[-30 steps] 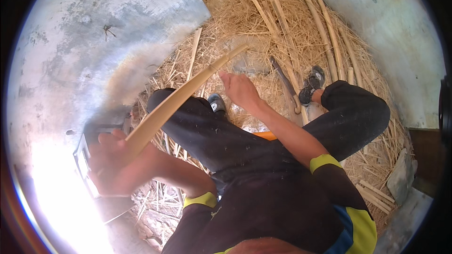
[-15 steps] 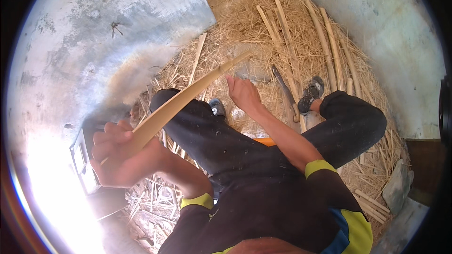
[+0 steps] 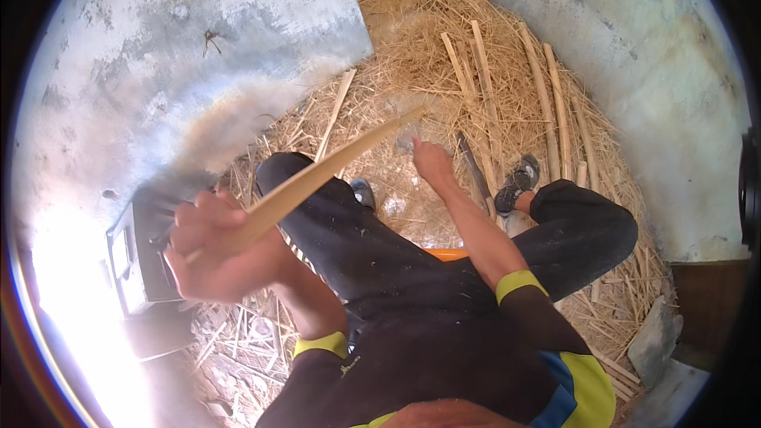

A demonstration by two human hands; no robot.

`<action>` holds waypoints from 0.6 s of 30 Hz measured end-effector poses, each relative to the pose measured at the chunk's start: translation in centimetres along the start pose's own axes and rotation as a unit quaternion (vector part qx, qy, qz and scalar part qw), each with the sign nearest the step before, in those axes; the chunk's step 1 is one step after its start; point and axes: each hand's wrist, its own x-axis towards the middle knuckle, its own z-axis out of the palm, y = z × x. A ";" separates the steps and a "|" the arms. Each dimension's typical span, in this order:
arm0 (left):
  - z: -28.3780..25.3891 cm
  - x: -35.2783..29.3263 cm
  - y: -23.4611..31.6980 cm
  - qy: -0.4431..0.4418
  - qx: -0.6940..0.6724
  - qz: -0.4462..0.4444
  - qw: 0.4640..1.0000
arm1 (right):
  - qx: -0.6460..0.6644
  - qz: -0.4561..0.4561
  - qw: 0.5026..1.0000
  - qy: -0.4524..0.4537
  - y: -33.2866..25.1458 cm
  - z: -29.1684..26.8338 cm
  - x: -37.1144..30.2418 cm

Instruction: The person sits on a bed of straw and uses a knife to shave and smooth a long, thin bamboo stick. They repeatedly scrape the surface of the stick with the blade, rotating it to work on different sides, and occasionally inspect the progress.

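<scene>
The left hand (image 3: 218,246) grips a bamboo strip (image 3: 311,177) by its near end. The right hand (image 3: 434,165) is curled near the tip, any grip unclear.

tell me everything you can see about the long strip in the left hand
The strip is long, flat and pale tan, and looks like split bamboo or wood. It appears broad near the left hand and narrows toward its far end. The left hand grips its near part, where blur and fingers obscure detail. It slants forward and to the right, crossing in front of the left trouser leg in the view. A gap shows between its far end and the right hand.
</scene>
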 end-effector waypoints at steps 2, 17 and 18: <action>-0.7 -0.1 0.6 -0.035 -0.068 -0.033 0.997 | 0.024 -0.020 0.999 0.030 -1.6 -0.3 -0.4; -1.8 0.8 -1.4 -0.289 -0.248 0.016 0.924 | 0.252 -0.246 0.935 -0.035 -12.9 -12.1 -13.8; -1.7 0.7 -1.4 -0.302 -0.252 0.023 0.919 | 0.248 -0.232 0.941 -0.012 -12.2 -11.0 -13.6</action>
